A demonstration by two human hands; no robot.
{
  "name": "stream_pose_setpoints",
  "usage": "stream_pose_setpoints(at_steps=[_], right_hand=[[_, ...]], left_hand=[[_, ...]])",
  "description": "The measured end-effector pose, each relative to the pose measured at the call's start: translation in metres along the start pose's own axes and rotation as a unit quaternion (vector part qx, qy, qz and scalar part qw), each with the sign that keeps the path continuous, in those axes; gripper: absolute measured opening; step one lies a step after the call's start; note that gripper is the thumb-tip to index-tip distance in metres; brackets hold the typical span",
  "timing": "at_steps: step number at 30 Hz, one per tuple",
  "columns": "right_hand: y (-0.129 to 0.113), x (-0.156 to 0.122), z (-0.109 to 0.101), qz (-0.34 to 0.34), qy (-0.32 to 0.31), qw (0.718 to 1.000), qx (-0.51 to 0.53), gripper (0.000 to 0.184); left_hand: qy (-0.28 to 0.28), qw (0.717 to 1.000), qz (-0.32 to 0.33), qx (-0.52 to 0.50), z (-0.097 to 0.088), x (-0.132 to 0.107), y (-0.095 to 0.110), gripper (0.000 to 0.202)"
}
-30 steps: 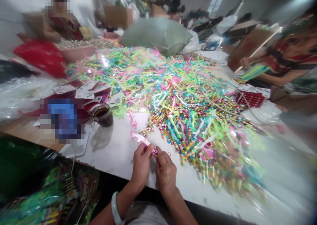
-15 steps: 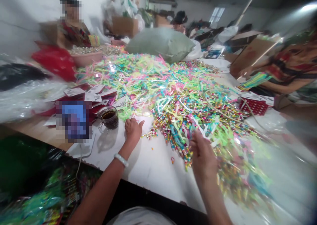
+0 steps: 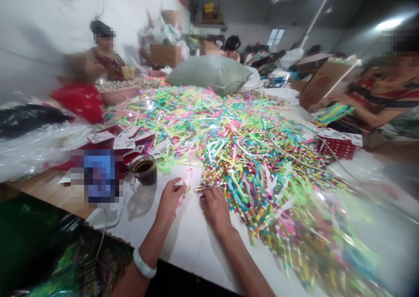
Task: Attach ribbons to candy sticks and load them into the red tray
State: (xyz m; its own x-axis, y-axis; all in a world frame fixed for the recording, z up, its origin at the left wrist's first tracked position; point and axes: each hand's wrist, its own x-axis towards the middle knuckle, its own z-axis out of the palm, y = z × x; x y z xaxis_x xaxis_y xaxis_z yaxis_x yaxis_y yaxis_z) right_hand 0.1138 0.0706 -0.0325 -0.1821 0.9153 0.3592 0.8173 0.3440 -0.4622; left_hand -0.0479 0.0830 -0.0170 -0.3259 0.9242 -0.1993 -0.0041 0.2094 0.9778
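My left hand [image 3: 169, 199], a pale bangle on its wrist, pinches a small stick with a pink ribbon [image 3: 188, 174] above the white board [image 3: 191, 236]. Just to its right, my right hand [image 3: 216, 207] reaches down to the board with curled fingers. Its fingertips are at a few striped sticks [image 3: 200, 187] on the near edge of the pile; what they grip, if anything, is hidden. The big pile of striped sticks with coloured ribbons [image 3: 235, 144] spreads beyond and to the right of both hands.
Left of my hands stand a glass mug of dark drink [image 3: 144, 170] and a propped-up screen [image 3: 100, 175]. Red packets with white cards [image 3: 124, 140] lie behind them. A stuffed green sack [image 3: 209, 74] rests at the back. Co-workers sit left, right and behind.
My left hand has come nearer and closed on a pink-ribboned stick. My right hand has moved left from the ribbons to the pile's near edge. The view has tilted up slightly.
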Motion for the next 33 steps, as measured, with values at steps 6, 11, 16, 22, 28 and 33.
stream_pose_setpoints(at_steps=[6,11,16,22,28,33], right_hand=[[-0.013,-0.026,-0.017,0.192,-0.036,0.906,0.374,0.02],[-0.028,-0.039,-0.023,0.209,-0.068,0.879,0.423,0.026],[-0.018,-0.04,-0.034,0.21,-0.073,0.88,0.42,0.025],[-0.009,-0.058,-0.05,0.123,-0.038,0.945,0.301,0.023],[-0.011,-0.069,-0.046,0.101,-0.034,0.959,0.264,0.024],[-0.011,-0.072,-0.044,0.081,-0.006,0.971,0.227,0.022]], left_hand=[[-0.018,0.983,-0.037,-0.181,0.019,-0.039,0.0,0.037],[-0.005,0.97,-0.046,-0.239,0.037,-0.055,0.0,0.034],[-0.136,0.985,-0.022,-0.101,0.032,-0.067,0.005,0.024],[-0.099,0.992,-0.012,-0.077,0.031,-0.073,0.009,0.023],[-0.081,0.991,-0.01,-0.105,0.039,-0.078,0.011,0.024],[-0.08,0.989,-0.008,-0.127,0.043,-0.083,0.011,0.023]])
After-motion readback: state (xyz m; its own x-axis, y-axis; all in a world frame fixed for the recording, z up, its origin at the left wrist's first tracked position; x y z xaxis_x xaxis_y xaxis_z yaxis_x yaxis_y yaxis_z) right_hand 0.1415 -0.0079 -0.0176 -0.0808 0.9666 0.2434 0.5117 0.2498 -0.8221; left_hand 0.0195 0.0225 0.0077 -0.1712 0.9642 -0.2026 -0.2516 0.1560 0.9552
